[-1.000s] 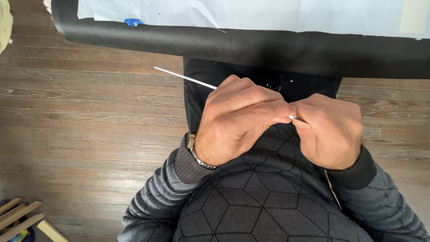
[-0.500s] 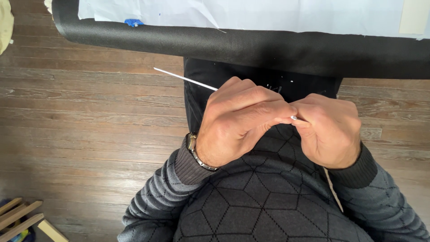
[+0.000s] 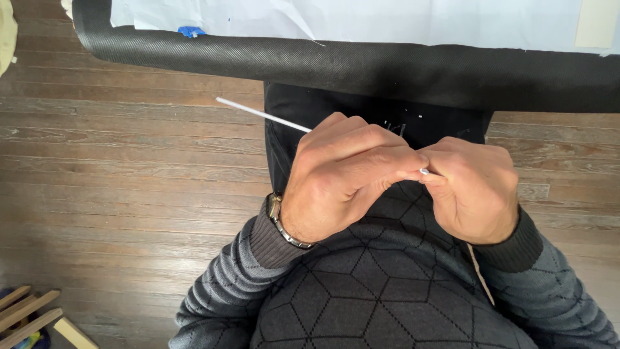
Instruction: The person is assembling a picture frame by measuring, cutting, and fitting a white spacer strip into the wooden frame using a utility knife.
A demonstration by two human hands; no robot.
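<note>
Rod (image 3: 261, 114): thin, white, straight; held in front of the person's chest, above the lap, slanting up and away to the person's left; its free end stands out over the floor, its other end shows as a small white tip between the two hands.
Left hand (image 3: 345, 174): curled over the rod, fingers clenched round it, thumb and forefinger pinching at the white tip.
Right hand (image 3: 475, 187): fingers bent inward, fingertips pinching the same tip; touching the left hand there.
Watch (image 3: 279, 220): metal band on the left wrist, just above the cuff.
Sweater (image 3: 381, 291): dark grey, cube pattern on the body, ribbed sleeves.
Trousers (image 3: 413, 119): black, behind the hands.
Table edge (image 3: 361, 64): padded, black woven cover, just beyond the hands.
Paper (image 3: 361, 16): white sheets on the table.
Tape (image 3: 190, 30): small blue piece at the paper's edge.
Floor (image 3: 129, 181): dark wood planks.
Slats (image 3: 32, 317): pale wood, bottom corner on the person's left.
</note>
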